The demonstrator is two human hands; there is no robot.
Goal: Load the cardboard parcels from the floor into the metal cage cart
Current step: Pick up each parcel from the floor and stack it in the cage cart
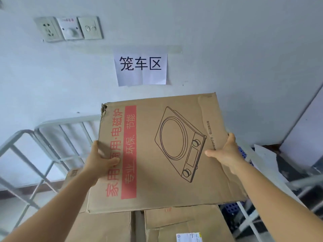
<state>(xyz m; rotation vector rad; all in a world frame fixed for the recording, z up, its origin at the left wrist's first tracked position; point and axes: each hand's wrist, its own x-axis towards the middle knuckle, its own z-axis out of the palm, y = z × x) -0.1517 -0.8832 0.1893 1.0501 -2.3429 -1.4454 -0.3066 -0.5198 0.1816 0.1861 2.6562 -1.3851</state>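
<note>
Cardboard hid most of the cage cart's (pixel 43 147) inside; only its grey bars showed, left of the left hand (pixel 100 158). That hand gripped the flat parcel's (pixel 157 154) left edge, thumb on top, fingers hidden beneath. Below both hands, stacked parcels (pixel 183 224) lay in the cart, cut off by the frame. The right hand (pixel 225 152) clasped the parcel's right edge likewise.

Head-height view, forward over a close parcel (pixel 157 154).
</note>
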